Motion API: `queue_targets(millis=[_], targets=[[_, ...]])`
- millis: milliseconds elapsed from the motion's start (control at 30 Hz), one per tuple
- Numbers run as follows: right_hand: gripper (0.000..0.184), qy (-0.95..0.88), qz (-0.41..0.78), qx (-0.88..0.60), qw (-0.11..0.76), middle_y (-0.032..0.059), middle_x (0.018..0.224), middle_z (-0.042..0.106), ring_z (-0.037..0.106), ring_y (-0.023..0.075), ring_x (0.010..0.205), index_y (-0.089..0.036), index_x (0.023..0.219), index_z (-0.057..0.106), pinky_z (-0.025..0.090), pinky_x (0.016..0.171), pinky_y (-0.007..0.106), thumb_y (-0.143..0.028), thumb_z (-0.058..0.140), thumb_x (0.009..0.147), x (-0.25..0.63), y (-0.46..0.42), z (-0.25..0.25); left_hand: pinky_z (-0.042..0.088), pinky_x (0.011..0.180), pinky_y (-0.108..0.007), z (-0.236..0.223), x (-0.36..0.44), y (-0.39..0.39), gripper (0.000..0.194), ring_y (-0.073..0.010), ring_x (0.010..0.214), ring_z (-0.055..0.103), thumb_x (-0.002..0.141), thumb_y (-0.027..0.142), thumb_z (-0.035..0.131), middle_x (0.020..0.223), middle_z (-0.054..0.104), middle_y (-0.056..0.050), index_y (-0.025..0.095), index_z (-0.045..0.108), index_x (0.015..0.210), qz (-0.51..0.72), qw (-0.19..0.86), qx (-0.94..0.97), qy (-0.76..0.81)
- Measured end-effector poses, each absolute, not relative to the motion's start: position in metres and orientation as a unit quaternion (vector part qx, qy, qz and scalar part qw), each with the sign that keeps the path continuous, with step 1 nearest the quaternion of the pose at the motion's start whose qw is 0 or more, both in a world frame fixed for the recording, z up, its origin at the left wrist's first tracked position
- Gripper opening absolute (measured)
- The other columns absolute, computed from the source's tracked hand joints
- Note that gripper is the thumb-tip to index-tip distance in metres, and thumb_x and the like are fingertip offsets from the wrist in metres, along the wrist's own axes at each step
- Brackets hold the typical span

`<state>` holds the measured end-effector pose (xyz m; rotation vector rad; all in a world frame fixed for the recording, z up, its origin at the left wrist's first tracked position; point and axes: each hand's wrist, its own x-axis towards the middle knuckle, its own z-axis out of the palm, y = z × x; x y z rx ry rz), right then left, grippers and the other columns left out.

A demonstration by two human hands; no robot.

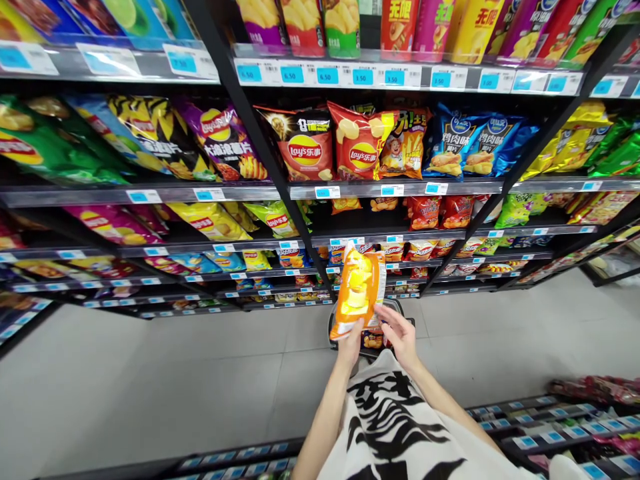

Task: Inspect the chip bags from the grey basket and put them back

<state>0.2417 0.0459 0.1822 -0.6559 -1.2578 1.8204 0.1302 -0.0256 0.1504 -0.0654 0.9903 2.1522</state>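
My left hand [351,345] grips the bottom edge of an orange bag of crisps [358,289] and holds it upright in front of me. My right hand [399,333] is beside it with its fingers spread, touching the bag's lower right corner. Below both hands sits a dark shopping basket [334,328] on the floor, with a few snack packs [374,340] inside. It is partly hidden by the bag and my hands.
Black shelves [300,192] filled with crisp bags and blue price tags stand ahead, with red Lay's bags [306,148] at eye level and tube cans on top. Another low shelf [550,427] runs behind me. Grey tiled floor [150,373] lies between.
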Motion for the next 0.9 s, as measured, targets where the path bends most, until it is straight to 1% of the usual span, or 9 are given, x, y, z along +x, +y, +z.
queue_targets(millis=[100,167,200,300,400,467,567,767,900], targets=[[0.067,-0.460,0.679,-0.319,0.475,0.0098,0.149,0.070,0.062,0.0320,0.140,-0.031,0.138,0.068,0.045,0.121,0.053,-0.034,0.095,0.076,0.239,0.057,0.179,0.044,0.124,-0.054,0.146,0.125,-0.029,0.054,-0.0368,0.151,0.052,0.080,0.043,0.085,0.142,0.074,-0.011,0.024,0.074,0.130,0.861,0.386,-0.071,0.324],[0.077,-0.430,0.701,-0.323,0.469,0.0085,0.158,0.062,0.058,0.0308,0.146,-0.034,0.144,0.062,0.045,0.120,0.051,-0.039,0.096,0.074,0.239,0.066,0.175,0.042,0.125,-0.053,0.142,0.125,-0.032,0.053,-0.0352,0.155,0.047,0.081,0.043,0.082,0.145,0.072,-0.008,0.027,0.073,0.131,0.869,0.387,-0.080,0.300],[0.079,-0.416,0.726,-0.312,0.449,0.0082,0.158,0.062,0.059,0.0310,0.145,-0.034,0.146,0.061,0.048,0.119,0.050,-0.043,0.095,0.075,0.239,0.069,0.173,0.041,0.126,-0.054,0.139,0.127,-0.034,0.055,-0.0352,0.156,0.046,0.080,0.041,0.083,0.147,0.071,-0.007,0.028,0.073,0.132,0.867,0.395,-0.073,0.295],[0.074,-0.385,0.780,-0.292,0.398,0.0093,0.142,0.074,0.070,0.0337,0.130,-0.030,0.136,0.068,0.058,0.107,0.048,-0.054,0.095,0.072,0.242,0.073,0.167,0.040,0.127,-0.059,0.133,0.136,-0.037,0.059,-0.0389,0.153,0.048,0.072,0.033,0.088,0.145,0.072,-0.009,0.026,0.075,0.129,0.829,0.475,-0.008,0.294],[0.057,-0.369,0.766,-0.344,0.399,0.0083,0.115,0.084,0.078,0.0329,0.107,-0.025,0.112,0.076,0.064,0.092,0.045,-0.052,0.098,0.067,0.244,0.071,0.162,0.038,0.127,-0.063,0.129,0.147,-0.039,0.064,-0.0420,0.150,0.053,0.066,0.030,0.093,0.142,0.074,-0.013,0.022,0.076,0.127,0.783,0.548,0.055,0.289],[0.052,-0.354,0.753,-0.376,0.408,0.0071,0.106,0.085,0.080,0.0308,0.098,-0.023,0.104,0.076,0.065,0.085,0.042,-0.051,0.099,0.067,0.244,0.070,0.160,0.037,0.128,-0.062,0.128,0.151,-0.038,0.066,-0.0416,0.148,0.054,0.066,0.031,0.094,0.142,0.073,-0.014,0.022,0.075,0.129,0.773,0.562,0.070,0.286],[0.052,-0.338,0.750,-0.388,0.416,0.0056,0.103,0.085,0.080,0.0291,0.093,-0.024,0.103,0.075,0.066,0.081,0.040,-0.053,0.098,0.066,0.243,0.071,0.159,0.036,0.129,-0.061,0.127,0.152,-0.038,0.065,-0.0408,0.148,0.055,0.068,0.035,0.094,0.141,0.074,-0.013,0.022,0.075,0.129,0.772,0.561,0.072,0.290],[0.055,-0.342,0.758,-0.380,0.404,0.0079,0.107,0.085,0.081,0.0298,0.095,-0.022,0.105,0.076,0.066,0.084,0.041,-0.055,0.098,0.067,0.240,0.069,0.161,0.034,0.130,-0.062,0.124,0.149,-0.040,0.070,-0.0415,0.152,0.049,0.070,0.034,0.092,0.144,0.072,-0.014,0.022,0.071,0.135,0.776,0.558,0.061,0.290],[0.053,-0.348,0.757,-0.379,0.403,0.0066,0.106,0.086,0.080,0.0282,0.092,-0.023,0.103,0.076,0.066,0.081,0.039,-0.056,0.098,0.067,0.240,0.069,0.161,0.029,0.133,-0.060,0.120,0.150,-0.040,0.070,-0.0412,0.154,0.047,0.071,0.037,0.092,0.145,0.071,-0.014,0.021,0.071,0.136,0.774,0.561,0.068,0.285]])
